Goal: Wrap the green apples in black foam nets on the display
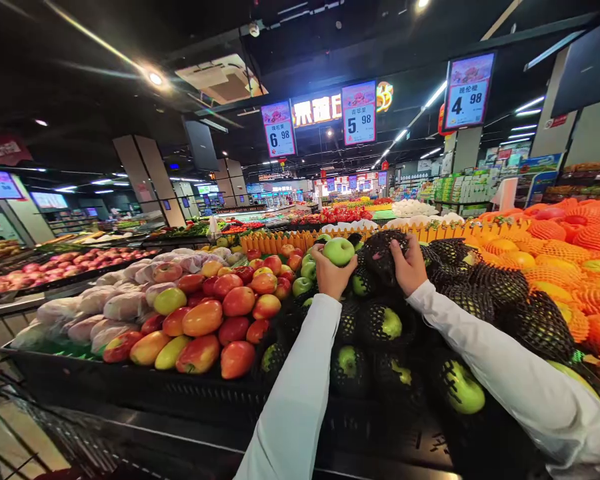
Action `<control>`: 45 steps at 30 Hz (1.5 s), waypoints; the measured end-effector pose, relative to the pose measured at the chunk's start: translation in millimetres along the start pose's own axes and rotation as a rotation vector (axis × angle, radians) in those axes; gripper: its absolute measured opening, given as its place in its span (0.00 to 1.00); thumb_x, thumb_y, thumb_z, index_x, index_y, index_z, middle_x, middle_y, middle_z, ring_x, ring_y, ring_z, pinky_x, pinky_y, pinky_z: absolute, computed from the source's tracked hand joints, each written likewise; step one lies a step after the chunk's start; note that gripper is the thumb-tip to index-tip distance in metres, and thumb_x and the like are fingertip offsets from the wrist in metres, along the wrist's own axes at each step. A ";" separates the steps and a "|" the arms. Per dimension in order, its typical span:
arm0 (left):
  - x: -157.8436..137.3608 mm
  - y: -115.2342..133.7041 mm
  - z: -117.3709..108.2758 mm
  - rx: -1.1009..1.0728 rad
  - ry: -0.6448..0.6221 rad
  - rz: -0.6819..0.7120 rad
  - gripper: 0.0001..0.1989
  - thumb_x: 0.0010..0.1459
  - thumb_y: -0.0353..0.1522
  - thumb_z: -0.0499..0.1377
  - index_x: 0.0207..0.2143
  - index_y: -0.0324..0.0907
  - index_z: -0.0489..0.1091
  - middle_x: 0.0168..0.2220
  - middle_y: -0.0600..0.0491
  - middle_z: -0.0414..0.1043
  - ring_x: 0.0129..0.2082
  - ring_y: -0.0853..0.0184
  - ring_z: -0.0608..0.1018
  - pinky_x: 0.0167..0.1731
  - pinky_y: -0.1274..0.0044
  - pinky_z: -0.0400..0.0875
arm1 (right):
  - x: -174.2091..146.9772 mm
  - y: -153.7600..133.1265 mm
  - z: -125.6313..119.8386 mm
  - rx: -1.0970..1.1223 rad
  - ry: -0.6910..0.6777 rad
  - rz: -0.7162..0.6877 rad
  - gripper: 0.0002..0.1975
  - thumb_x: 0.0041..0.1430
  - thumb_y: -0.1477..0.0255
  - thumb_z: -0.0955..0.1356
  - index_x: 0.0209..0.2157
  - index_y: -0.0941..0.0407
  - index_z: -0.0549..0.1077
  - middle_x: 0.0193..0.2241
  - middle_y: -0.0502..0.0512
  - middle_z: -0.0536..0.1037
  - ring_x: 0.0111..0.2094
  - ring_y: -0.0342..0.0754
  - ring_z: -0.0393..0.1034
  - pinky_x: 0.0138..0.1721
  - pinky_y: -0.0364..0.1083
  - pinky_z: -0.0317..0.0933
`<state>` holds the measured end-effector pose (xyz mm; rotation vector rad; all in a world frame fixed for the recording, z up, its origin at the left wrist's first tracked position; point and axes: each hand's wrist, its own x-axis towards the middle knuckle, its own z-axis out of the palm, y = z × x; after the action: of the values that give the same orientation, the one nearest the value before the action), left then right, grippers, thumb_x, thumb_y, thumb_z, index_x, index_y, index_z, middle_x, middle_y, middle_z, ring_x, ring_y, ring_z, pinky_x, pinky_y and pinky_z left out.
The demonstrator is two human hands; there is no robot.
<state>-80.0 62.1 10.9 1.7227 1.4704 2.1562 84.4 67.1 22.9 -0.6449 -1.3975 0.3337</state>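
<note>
My left hand [333,275] is closed around a bare green apple [339,252], held up over the fruit display. Just to the right, my right hand [410,265] grips a dark foam net sleeve [381,255]; I cannot tell whether a fruit is inside it. Below both hands lie several green apples in black foam nets [391,324], with one more netted apple [464,388] near the front edge. Loose bare green apples [303,287] sit beside my left wrist.
Red and yellow apples [203,315] fill the left part of the black crate [145,383], next to bagged fruit [125,303]. Oranges in orange nets [565,267] are piled at right. A low yellow fence [290,241] runs behind. A wire cart [10,413] stands at lower left.
</note>
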 end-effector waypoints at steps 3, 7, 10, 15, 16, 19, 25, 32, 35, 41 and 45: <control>1.1 -1.5 -4.3 0.046 -0.056 0.073 0.37 0.43 0.37 0.70 0.51 0.44 0.55 0.49 0.45 0.70 0.48 0.55 0.77 0.51 0.65 0.71 | -6.4 -10.5 3.3 0.252 -0.126 0.155 0.23 0.53 0.48 0.69 0.38 0.49 0.61 0.33 0.51 0.76 0.33 0.49 0.74 0.36 0.49 0.70; 3.1 -8.1 -6.8 0.072 -0.214 0.193 0.26 0.55 0.32 0.62 0.55 0.45 0.59 0.54 0.45 0.70 0.55 0.57 0.74 0.56 0.64 0.68 | -18.3 -23.8 4.2 0.436 -0.555 0.298 0.24 0.46 0.51 0.75 0.35 0.53 0.69 0.31 0.49 0.77 0.29 0.44 0.72 0.35 0.44 0.69; 2.7 -9.7 -6.1 0.105 -0.209 0.273 0.30 0.53 0.34 0.64 0.57 0.44 0.59 0.57 0.44 0.68 0.58 0.56 0.71 0.59 0.64 0.65 | -22.8 -27.3 -0.2 0.518 -1.072 0.401 0.24 0.44 0.52 0.76 0.32 0.59 0.75 0.28 0.51 0.78 0.27 0.43 0.72 0.32 0.43 0.67; 2.1 -3.8 -8.6 0.043 -0.262 0.348 0.28 0.56 0.33 0.63 0.58 0.45 0.60 0.58 0.47 0.68 0.59 0.58 0.71 0.59 0.68 0.66 | -21.3 -24.1 3.3 0.385 -0.811 0.263 0.21 0.45 0.55 0.76 0.30 0.59 0.76 0.25 0.49 0.77 0.26 0.41 0.69 0.30 0.42 0.64; 2.4 -2.7 -9.7 0.034 -0.305 0.362 0.25 0.58 0.31 0.59 0.58 0.45 0.60 0.58 0.48 0.68 0.59 0.59 0.71 0.60 0.69 0.65 | -21.0 -23.4 5.1 0.312 -0.688 0.210 0.21 0.44 0.55 0.77 0.29 0.58 0.76 0.24 0.49 0.76 0.25 0.41 0.68 0.29 0.42 0.63; 3.5 -2.0 -12.2 0.020 -0.416 0.424 0.23 0.60 0.29 0.54 0.58 0.46 0.61 0.59 0.48 0.68 0.61 0.61 0.70 0.61 0.69 0.63 | -20.6 -23.8 7.0 0.068 -0.380 0.009 0.18 0.45 0.56 0.76 0.27 0.57 0.75 0.23 0.49 0.75 0.23 0.42 0.65 0.28 0.43 0.62; -2.6 -4.0 -11.2 -0.051 -0.416 0.516 0.38 0.51 0.42 0.67 0.60 0.45 0.55 0.59 0.45 0.67 0.58 0.59 0.73 0.58 0.70 0.67 | -13.8 -23.1 0.3 -0.027 0.036 -0.037 0.18 0.51 0.53 0.71 0.30 0.54 0.73 0.29 0.52 0.76 0.31 0.46 0.70 0.31 0.44 0.66; -5.5 -1.4 -11.6 -0.022 -0.421 0.591 0.46 0.53 0.43 0.66 0.67 0.47 0.45 0.61 0.44 0.63 0.61 0.57 0.69 0.60 0.69 0.66 | -10.6 -16.2 2.4 0.013 0.009 0.042 0.27 0.49 0.42 0.68 0.30 0.54 0.70 0.29 0.51 0.72 0.32 0.46 0.66 0.30 0.43 0.64; -3.8 0.3 -13.0 0.048 -0.476 0.632 0.42 0.56 0.41 0.64 0.67 0.49 0.48 0.61 0.46 0.62 0.63 0.57 0.66 0.61 0.70 0.65 | -9.5 -17.2 1.9 0.001 0.000 0.051 0.28 0.51 0.41 0.65 0.29 0.54 0.69 0.27 0.51 0.71 0.31 0.45 0.65 0.30 0.43 0.62; -4.4 5.9 -13.4 0.066 -0.533 0.628 0.32 0.57 0.34 0.61 0.62 0.50 0.56 0.61 0.47 0.60 0.62 0.59 0.67 0.63 0.68 0.63 | -6.9 -11.1 0.3 -0.023 0.008 0.041 0.28 0.54 0.41 0.63 0.29 0.54 0.66 0.26 0.50 0.69 0.29 0.45 0.64 0.33 0.45 0.59; -6.0 4.7 -10.6 -0.066 -0.442 0.634 0.31 0.57 0.40 0.61 0.61 0.48 0.55 0.58 0.48 0.65 0.60 0.60 0.70 0.62 0.69 0.63 | -7.0 -9.6 -2.5 0.037 0.027 0.062 0.25 0.56 0.43 0.63 0.40 0.50 0.64 0.22 0.46 0.63 0.23 0.44 0.59 0.27 0.44 0.55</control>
<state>-83.4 49.5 10.0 2.6756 0.8037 1.7875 84.3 55.0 22.9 -0.6614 -1.3449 0.3978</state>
